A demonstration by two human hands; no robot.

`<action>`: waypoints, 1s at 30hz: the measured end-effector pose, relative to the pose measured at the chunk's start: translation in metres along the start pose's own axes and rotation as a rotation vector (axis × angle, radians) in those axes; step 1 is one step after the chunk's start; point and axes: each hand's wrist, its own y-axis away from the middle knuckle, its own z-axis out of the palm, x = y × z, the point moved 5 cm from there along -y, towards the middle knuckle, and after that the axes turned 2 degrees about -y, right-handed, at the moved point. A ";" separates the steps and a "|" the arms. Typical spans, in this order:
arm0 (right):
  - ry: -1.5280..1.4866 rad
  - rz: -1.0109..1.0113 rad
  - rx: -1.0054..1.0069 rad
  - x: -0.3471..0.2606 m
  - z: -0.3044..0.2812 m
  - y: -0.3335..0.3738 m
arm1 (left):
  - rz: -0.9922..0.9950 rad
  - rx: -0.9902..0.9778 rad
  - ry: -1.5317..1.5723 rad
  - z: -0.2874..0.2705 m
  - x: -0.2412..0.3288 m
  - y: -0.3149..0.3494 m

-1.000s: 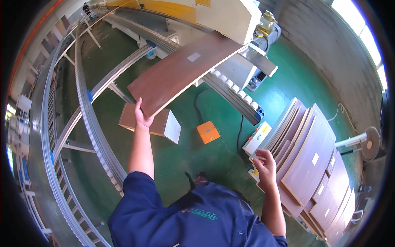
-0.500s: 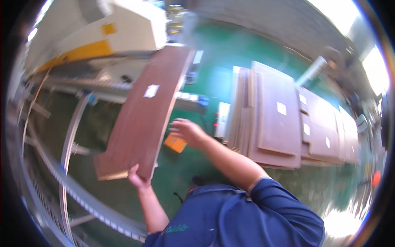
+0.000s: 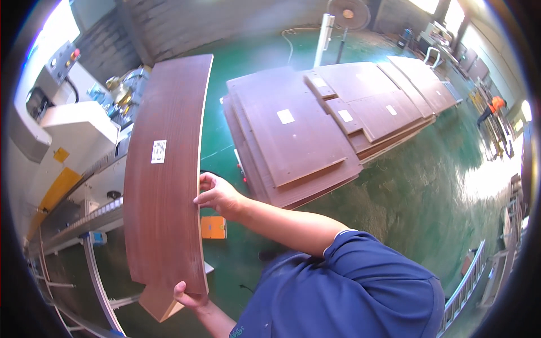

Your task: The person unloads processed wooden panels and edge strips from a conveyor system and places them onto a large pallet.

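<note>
At front left: one long brown board (image 3: 166, 208), printed white label (image 3: 159, 151) on face; left hand (image 3: 193, 297) clasping near end, right hand (image 3: 222, 197) at right edge, grip unclear. Rightward: stacked boards (image 3: 304, 143), white labels (image 3: 285, 116).

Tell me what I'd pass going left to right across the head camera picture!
Big white-and-yellow machine → long dark-brown wood-grained panel → square orange box → pile of flat brown boards → faraway person in an orange top.

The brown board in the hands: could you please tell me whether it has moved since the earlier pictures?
Yes: the brown board has swung rightward, away from the white machine housing.
</note>
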 end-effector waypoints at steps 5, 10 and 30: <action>-0.057 -0.250 0.108 -0.116 -0.054 0.070 | -0.213 -0.344 -0.056 0.085 -0.079 -0.010; 0.008 -0.549 0.324 -0.231 -0.143 0.171 | -0.093 -0.360 -0.364 0.155 -0.191 -0.018; -0.233 -0.942 0.864 -0.467 -0.539 0.441 | -1.013 -0.367 -0.578 0.341 -0.683 -0.035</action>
